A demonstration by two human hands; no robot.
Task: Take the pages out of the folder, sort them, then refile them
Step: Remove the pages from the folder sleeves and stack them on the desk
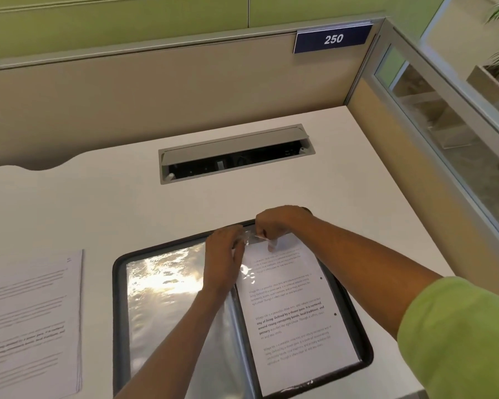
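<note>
At the near edge of the worktop (98,203), somewhat toward the right corner, the folder (117,312) lies open and flat, so that both hands are free to work on it. Its left half shows an empty plastic sleeve (162,298), shining from the light. Its right half shows a printed page (294,312) that is almost fully inside its own sleeve.

Both hands meet at the far end of this right sleeve, where its mouth is. The left hand (224,254) has its fingers (238,244) curled on the loose plastic near the spine, probably to keep the mouth open and to stop the sleeve from moving. The right hand (274,223) is bent over the top edge of the page and its fingers (272,245) seem to pinch the paper there, one tip reaching a little into the sleeve. I cannot say for sure whether it has the paper alone or the plastic also.

Near the left edge of the worktop, well apart from the folder, a pile (32,321) of printed pages lies face up. I judge that it is kept at that side so that loose sheets do not mix with those in the folder
</note>
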